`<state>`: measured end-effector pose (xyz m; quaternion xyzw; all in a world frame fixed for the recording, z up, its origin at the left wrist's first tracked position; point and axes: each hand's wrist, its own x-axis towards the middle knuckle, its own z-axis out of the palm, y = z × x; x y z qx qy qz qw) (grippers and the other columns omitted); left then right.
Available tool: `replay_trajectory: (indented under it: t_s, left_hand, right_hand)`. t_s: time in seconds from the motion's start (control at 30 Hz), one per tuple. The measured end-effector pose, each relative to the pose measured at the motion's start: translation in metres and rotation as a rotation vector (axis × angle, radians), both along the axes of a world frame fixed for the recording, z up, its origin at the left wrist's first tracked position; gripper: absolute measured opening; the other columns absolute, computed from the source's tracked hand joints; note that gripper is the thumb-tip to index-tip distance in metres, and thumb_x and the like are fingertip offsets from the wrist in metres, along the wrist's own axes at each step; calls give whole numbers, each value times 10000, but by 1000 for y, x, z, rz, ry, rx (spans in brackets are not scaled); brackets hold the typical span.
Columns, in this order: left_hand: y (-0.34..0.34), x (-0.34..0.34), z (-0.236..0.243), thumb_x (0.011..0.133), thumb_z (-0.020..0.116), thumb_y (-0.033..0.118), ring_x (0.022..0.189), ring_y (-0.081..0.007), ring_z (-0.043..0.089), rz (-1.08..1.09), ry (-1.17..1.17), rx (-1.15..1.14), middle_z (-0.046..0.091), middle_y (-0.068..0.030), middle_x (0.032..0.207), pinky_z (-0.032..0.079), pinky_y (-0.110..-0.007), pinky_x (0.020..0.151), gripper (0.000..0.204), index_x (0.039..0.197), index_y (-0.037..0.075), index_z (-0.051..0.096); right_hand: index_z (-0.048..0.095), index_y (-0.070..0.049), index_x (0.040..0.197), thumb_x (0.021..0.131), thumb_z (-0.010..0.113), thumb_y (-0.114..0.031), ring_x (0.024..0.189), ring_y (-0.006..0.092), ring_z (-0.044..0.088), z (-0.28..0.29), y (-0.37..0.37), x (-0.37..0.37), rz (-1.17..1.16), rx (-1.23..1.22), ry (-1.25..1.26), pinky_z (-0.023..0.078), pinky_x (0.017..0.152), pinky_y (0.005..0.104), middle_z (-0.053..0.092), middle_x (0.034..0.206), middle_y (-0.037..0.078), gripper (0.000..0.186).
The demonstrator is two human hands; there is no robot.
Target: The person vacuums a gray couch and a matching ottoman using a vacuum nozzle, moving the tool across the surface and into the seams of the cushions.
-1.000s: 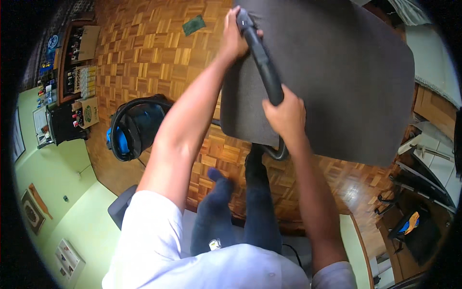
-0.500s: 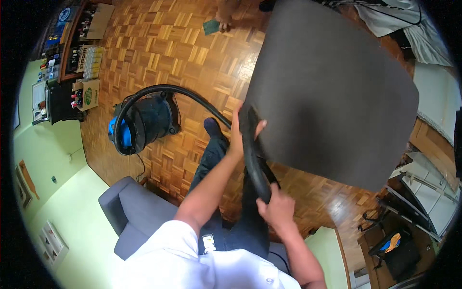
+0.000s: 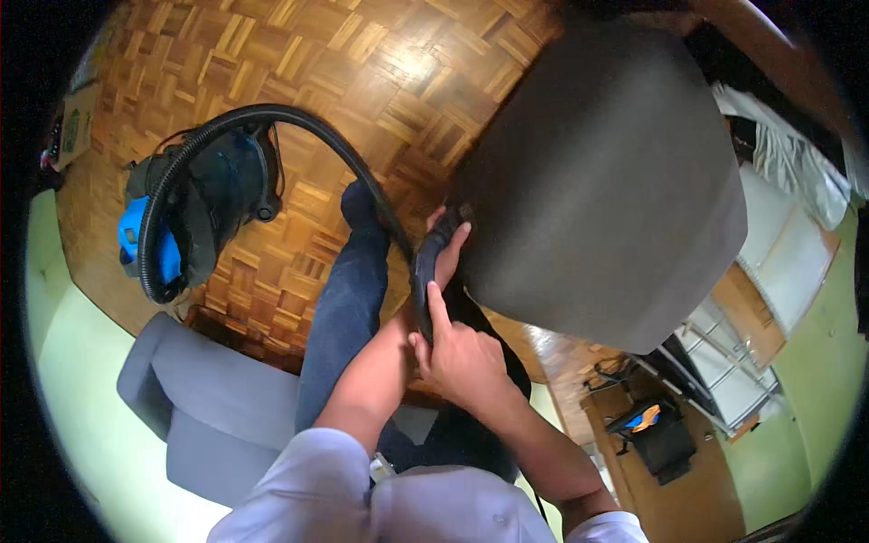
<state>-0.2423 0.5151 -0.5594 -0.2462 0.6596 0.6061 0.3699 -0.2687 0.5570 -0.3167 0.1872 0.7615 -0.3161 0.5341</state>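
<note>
A curved black vacuum cleaner tube (image 3: 423, 281) runs between my two hands. My left hand (image 3: 449, 258) is closed round its far end, where the dark nozzle (image 3: 460, 215) sits at the left side edge of a large grey upholstered cushion (image 3: 606, 190). Whether the nozzle touches the fabric I cannot tell. My right hand (image 3: 466, 362) grips the nearer part of the tube, with its index finger laid along it. From there a ribbed black hose (image 3: 339, 140) arcs left to the black vacuum cleaner (image 3: 213, 195) with a blue part, standing on the floor.
Grey sofa seating (image 3: 222, 398) lies at the lower left. My leg (image 3: 348, 290) stands between the vacuum cleaner and the cushion. On the right are white panels (image 3: 787, 249) and a brown table (image 3: 670, 471) bearing dark items. Parquet (image 3: 353, 54) covers the floor.
The nozzle has gone from the cushion's upper face to its left side edge. My right hand has come up closer to my left. The whole view has shifted.
</note>
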Motion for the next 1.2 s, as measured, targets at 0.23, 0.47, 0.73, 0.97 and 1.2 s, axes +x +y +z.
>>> replay_trajectory:
  t_s: [0.23,0.47,0.73,0.97,1.2]
  left_hand:
    - [37,-53,-91,932,615,403,1271,-210,478,1,81,318,457,-106,1407,318,-312,1119,707,1503,77,355]
    - [49,-67,-111,939,635,434,1182,-191,555,65,156,372,545,-105,1328,412,-330,1053,657,1441,61,434]
    - [72,-26,67,936,731,304,1126,-214,558,121,19,50,590,-100,1209,445,-361,1001,654,1426,60,373]
    - [209,-166,65,857,802,316,1204,-276,536,-68,447,115,580,-155,1245,438,-387,1025,696,1386,15,464]
    - [329,-340,-43,828,773,397,1026,-192,618,-34,562,392,656,-73,1143,496,-349,949,592,1277,66,573]
  right_hand:
    - [109,44,1539,973,520,-363,796,500,690,-111,61,-97,-30,231,103,571,763,561,684,827,326,809]
    - [217,57,1514,988,499,-357,760,505,682,-135,66,-101,0,179,210,566,730,564,664,810,358,727]
    - [284,56,1512,972,559,-324,586,432,672,84,122,-63,57,-58,135,554,582,545,653,688,280,715]
    - [299,37,1520,967,592,-317,595,414,671,102,189,-108,-87,212,371,551,570,517,653,702,238,719]
    - [430,-11,1451,956,588,-327,653,406,698,-21,205,-233,-266,528,669,567,601,501,687,718,229,609]
